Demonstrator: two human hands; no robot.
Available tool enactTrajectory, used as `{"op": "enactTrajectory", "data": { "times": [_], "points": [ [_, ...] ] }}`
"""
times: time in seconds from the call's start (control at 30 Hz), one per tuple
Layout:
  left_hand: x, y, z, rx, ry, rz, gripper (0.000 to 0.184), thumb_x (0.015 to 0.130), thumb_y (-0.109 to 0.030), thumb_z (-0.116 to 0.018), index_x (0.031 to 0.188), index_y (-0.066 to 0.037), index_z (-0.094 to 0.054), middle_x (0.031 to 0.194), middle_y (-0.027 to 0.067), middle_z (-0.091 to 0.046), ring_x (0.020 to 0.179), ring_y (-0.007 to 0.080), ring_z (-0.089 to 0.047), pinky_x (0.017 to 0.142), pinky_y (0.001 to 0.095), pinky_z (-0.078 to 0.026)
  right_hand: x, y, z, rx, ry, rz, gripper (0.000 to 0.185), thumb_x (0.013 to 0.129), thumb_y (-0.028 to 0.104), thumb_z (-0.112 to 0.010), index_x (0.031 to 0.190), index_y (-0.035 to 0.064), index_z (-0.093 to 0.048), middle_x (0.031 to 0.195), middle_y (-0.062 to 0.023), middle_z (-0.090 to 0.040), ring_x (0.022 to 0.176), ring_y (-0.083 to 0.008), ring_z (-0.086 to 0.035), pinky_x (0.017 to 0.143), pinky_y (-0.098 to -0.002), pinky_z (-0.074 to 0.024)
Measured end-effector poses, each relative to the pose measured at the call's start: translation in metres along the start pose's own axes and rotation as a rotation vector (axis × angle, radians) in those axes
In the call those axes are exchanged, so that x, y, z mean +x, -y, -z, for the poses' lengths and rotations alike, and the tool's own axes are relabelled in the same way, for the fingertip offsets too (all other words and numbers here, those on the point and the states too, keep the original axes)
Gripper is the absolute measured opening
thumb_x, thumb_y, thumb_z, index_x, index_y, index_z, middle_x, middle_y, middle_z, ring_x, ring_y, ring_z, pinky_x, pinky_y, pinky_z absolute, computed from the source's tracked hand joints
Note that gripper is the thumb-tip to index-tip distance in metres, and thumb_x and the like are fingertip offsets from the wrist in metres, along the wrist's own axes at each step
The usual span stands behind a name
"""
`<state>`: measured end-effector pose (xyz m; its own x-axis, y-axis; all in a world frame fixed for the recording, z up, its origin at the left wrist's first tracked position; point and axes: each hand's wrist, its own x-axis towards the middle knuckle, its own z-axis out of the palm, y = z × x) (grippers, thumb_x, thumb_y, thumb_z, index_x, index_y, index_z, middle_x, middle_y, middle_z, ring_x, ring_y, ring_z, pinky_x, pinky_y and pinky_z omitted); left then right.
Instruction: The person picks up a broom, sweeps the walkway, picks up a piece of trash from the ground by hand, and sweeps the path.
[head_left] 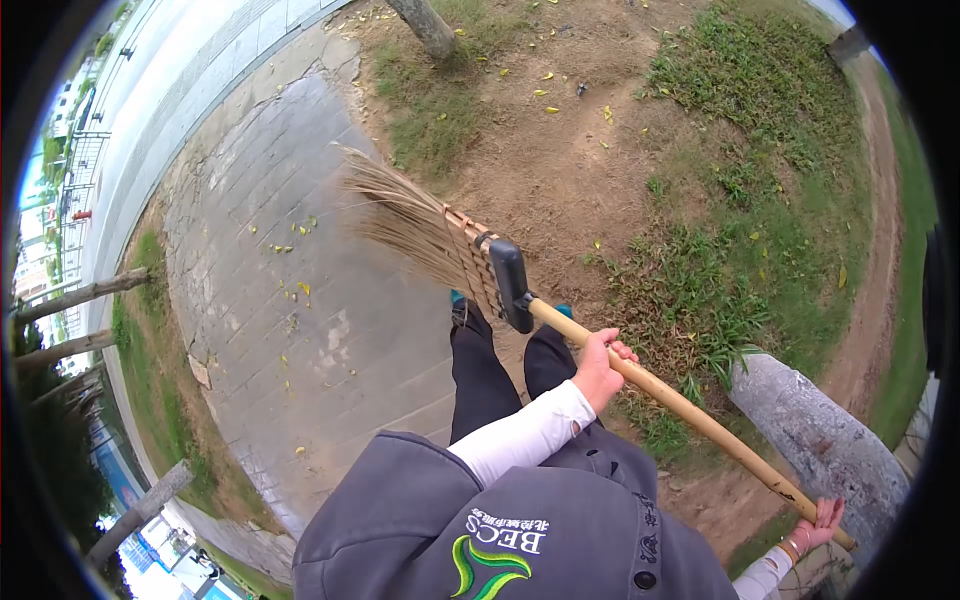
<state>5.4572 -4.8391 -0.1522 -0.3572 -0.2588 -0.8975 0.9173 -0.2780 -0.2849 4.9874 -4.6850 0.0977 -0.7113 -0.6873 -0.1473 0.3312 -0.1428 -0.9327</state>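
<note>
A broom (420, 225) with long straw bristles, a black plastic head block and a pale wooden handle slants across the view. My left hand (599, 372) is closed round the handle a short way below the black block. Near the handle's end, at the lower right, my right hand (819, 526) is wrapped round the wood. The bristles point to the upper left, over the edge between the grey paving (330, 330) and bare soil; their tips are slightly blurred. Whether they touch the ground I cannot tell. Several yellow leaves (304, 288) lie on the paving.
A tree trunk (425, 28) rises at the top of the view. Grass (690, 290) grows on the soil to the right. A grey stone slab (815, 430) lies beside the handle. Further trunks (85, 295) stand along a grass strip at the left.
</note>
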Motion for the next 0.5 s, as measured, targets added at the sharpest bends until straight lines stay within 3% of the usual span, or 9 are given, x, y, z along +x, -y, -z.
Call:
{"op": "enactTrajectory", "data": {
  "times": [0.03, 0.07, 0.13, 0.23, 0.33, 0.4, 0.5],
  "points": [
    [-0.012, 0.016, -0.011, 0.012, 0.012, 0.022, 0.019, 0.076, -0.011, -0.049, 0.062, -0.010, -0.036, 0.050, 0.0000, -0.037, 0.045, 0.0139, -0.037, 0.058, 0.0326, -0.039, 0.006, 0.022, 0.005, -0.029, -0.199, 0.004, 0.023, 0.087, 0.008, -0.034, 0.088, -0.0058, -0.052, 0.045, 0.0038, -0.024, 0.037, -0.0053, -0.020, 0.040, -0.0184, -0.0246],
    [-0.021, 0.030, -0.018, -0.010, 0.083, 0.064, 0.018, 0.076, -0.011, -0.049, 0.063, -0.010, -0.037, 0.051, 0.0003, -0.037, 0.046, 0.0141, -0.038, 0.058, 0.0333, -0.040, 0.013, 0.046, 0.013, -0.030, -0.183, 0.007, 0.023, 0.087, 0.008, -0.034, 0.088, -0.0058, -0.052, 0.045, 0.0038, -0.024, 0.037, -0.0053, -0.020, 0.040, -0.0184, -0.0246],
    [-0.030, 0.053, -0.033, -0.024, 0.200, 0.123, 0.017, 0.078, -0.012, -0.050, 0.066, -0.009, -0.038, 0.051, 0.0010, -0.038, 0.049, 0.0146, -0.040, 0.060, 0.0340, -0.040, 0.024, 0.089, 0.037, -0.130, -0.266, 0.165, 0.029, 0.084, 0.006, -0.031, 0.104, -0.0090, -0.045, 0.047, 0.0022, -0.024, 0.037, -0.0051, -0.023, 0.039, -0.0173, -0.0202],
    [-0.024, 0.074, -0.042, -0.037, 0.288, 0.149, 0.017, 0.077, -0.011, -0.053, 0.068, -0.008, -0.039, 0.052, 0.0023, -0.040, 0.050, 0.0156, -0.041, 0.060, 0.0342, -0.041, 0.034, 0.128, 0.062, -0.111, -0.188, 0.285, 0.030, 0.085, 0.007, -0.030, 0.105, -0.0084, -0.046, 0.048, 0.0011, -0.025, 0.036, -0.0053, -0.022, 0.039, -0.0189, -0.0218],
    [0.017, 0.068, -0.021, -0.056, 0.137, 0.158, 0.019, 0.076, -0.012, -0.054, 0.069, -0.008, -0.038, 0.052, 0.0029, -0.039, 0.049, 0.0164, -0.042, 0.057, 0.0349, -0.041, 0.015, 0.090, 0.019, -0.293, -0.280, 0.272, 0.030, 0.084, 0.007, -0.031, 0.105, -0.0075, -0.046, 0.047, 0.0023, -0.024, 0.035, -0.0052, -0.021, 0.039, -0.0208, -0.0237],
    [0.051, 0.054, 0.012, -0.097, -0.022, 0.164, 0.019, 0.075, -0.011, -0.054, 0.070, -0.008, -0.037, 0.052, 0.0037, -0.039, 0.048, 0.0173, -0.042, 0.054, 0.0358, -0.041, -0.011, 0.035, -0.051, -0.281, -0.447, 0.204, 0.026, 0.085, 0.009, -0.032, 0.098, -0.0061, -0.049, 0.045, 0.0044, -0.023, 0.035, -0.0048, -0.021, 0.039, -0.0203, -0.0235],
    [0.057, 0.026, 0.060, -0.059, -0.251, 0.002, 0.017, 0.072, -0.007, -0.052, 0.070, -0.005, -0.035, 0.053, 0.0054, -0.037, 0.044, 0.0179, -0.041, 0.044, 0.0356, -0.041, 0.006, -0.001, -0.013, -0.212, -0.307, 0.049, 0.024, 0.086, 0.012, -0.034, 0.090, -0.0031, -0.052, 0.045, 0.0061, -0.022, 0.035, -0.0044, -0.020, 0.039, -0.0189, -0.0221]
  ]
}}
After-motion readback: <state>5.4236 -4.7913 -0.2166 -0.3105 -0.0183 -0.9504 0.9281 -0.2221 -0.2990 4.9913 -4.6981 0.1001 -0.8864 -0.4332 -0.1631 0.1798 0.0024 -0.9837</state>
